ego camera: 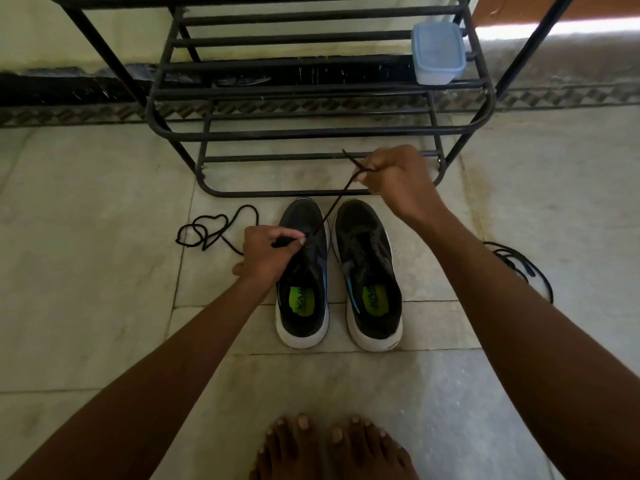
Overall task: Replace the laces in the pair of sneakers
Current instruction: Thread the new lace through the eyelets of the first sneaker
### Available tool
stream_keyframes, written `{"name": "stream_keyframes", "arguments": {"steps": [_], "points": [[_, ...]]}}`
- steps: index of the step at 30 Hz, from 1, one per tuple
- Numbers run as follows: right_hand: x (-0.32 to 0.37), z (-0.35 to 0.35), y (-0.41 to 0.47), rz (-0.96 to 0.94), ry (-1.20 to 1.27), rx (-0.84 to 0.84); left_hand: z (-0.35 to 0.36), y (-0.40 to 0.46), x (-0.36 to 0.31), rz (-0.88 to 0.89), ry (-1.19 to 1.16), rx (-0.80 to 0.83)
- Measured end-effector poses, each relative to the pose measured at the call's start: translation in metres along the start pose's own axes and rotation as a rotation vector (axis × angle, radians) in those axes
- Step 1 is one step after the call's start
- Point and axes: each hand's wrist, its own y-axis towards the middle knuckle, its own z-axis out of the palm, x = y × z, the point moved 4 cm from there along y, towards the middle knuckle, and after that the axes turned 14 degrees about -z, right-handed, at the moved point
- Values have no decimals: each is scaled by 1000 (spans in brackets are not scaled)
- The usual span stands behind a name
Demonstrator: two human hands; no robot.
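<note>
Two black sneakers with white soles stand side by side on the floor, toes toward the rack. My left hand [268, 252] pinches a black lace at the eyelets of the left sneaker [303, 271]. From there the lace [334, 206] runs taut up to my right hand [398, 178], which grips it above the shoes, its tip sticking out past the fingers. The other end of this lace trails in loops [207, 230] on the floor to the left. The right sneaker [369, 271] shows no lace. A second black lace [523, 265] lies on the floor at the right, partly behind my right forearm.
A black metal shoe rack [311, 133] stands just beyond the sneakers, with a pale blue plastic box [438, 51] on its upper right shelf. My bare feet [332, 448] are at the bottom edge. The floor is light tile with a patterned border by the wall.
</note>
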Motion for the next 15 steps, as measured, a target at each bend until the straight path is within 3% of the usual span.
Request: {"name": "stream_keyframes", "arguments": {"steps": [3,6,9,12,15], "points": [[-15,-6,-5,176,114,25,-1,-3,-3,10,8,-3],[-30,-16,-11,224,-376,149,-2,-6,-8,14,12,4],[-29,-16,-21,282,-799,487,-9,-9,-8,-35,-34,-43],[-27,-7,-23,278,-855,737,-23,-16,-10,-58,-125,-115],[-25,3,-20,185,-844,739,-31,-27,-15,-60,-227,-140]]}}
